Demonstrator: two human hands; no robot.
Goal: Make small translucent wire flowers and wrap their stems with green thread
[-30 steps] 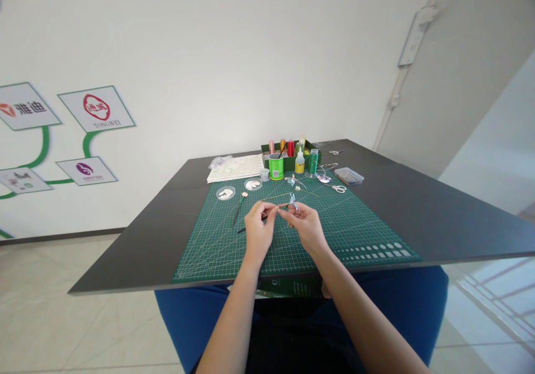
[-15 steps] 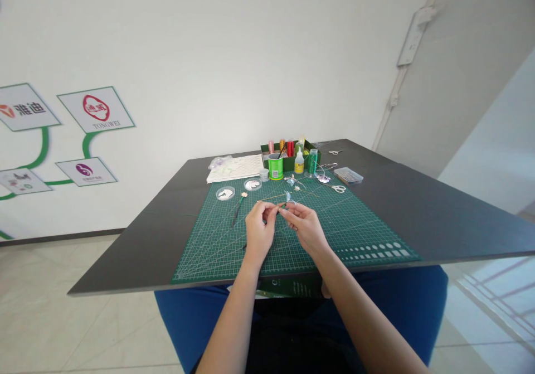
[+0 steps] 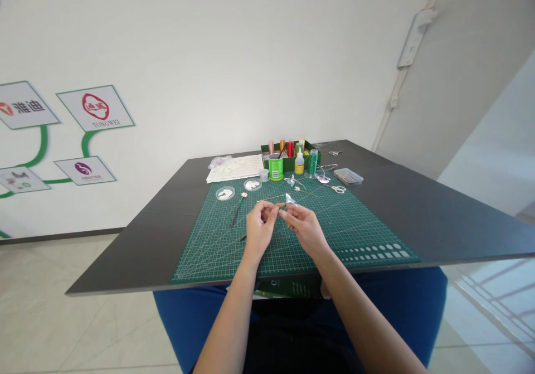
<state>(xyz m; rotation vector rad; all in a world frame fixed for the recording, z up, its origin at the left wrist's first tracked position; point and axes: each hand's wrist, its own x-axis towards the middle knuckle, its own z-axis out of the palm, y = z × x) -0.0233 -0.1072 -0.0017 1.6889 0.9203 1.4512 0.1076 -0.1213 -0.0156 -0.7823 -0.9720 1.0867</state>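
Note:
My left hand (image 3: 259, 229) and my right hand (image 3: 307, 230) meet above the cutting mat, fingertips pinched close together. Between them they grip a thin green-wrapped stem (image 3: 283, 207), mostly hidden by the fingers. A pale blue-white petal-like piece (image 3: 289, 198) shows just beyond the fingertips, at the stem's upper end. From behind my left wrist pokes a dark thin tip (image 3: 243, 238), which seems to be the stem's lower end. To the left lies another dark stem (image 3: 237, 213) with a small cream flower head (image 3: 244, 195).
Two shallow dishes (image 3: 225, 194) hold white pieces. Behind the green cutting mat (image 3: 355, 223) stand a green can (image 3: 276, 168) with brushes, a glue bottle (image 3: 299, 163), a green thread spool (image 3: 313, 162) and a box (image 3: 264, 150) of spools. Scissors (image 3: 338, 189) and a clear case (image 3: 348, 176) lie right.
The pale blue piece has turned and looks wider now. The dark tip sticks out farther to the left of my left wrist. Both hands stay in nearly the same place.

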